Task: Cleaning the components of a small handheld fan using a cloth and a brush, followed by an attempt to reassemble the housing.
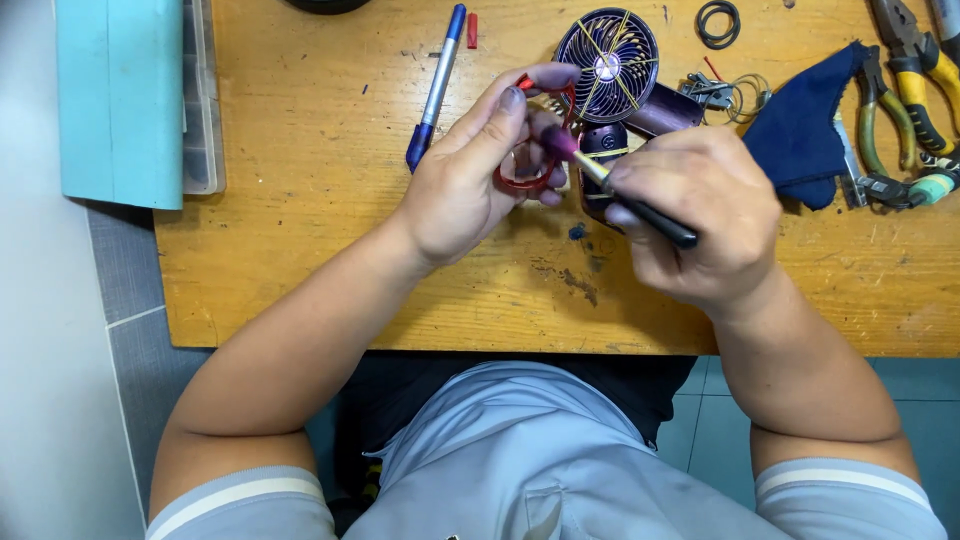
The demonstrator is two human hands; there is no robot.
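Hands (590,190) around red ring (528,178), tool (625,195).

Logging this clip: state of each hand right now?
Left hand: closed on red ring-shaped part.
Right hand: closed on screwdriver.

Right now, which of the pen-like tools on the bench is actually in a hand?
The black-handled tool, gripped by the right hand. The blue pen lies untouched beyond the left hand.

Blue pen (436,85) lies left on wooden table (300,250); navy cloth (800,130), pliers (915,85) right; teal box (120,95) at far-left edge
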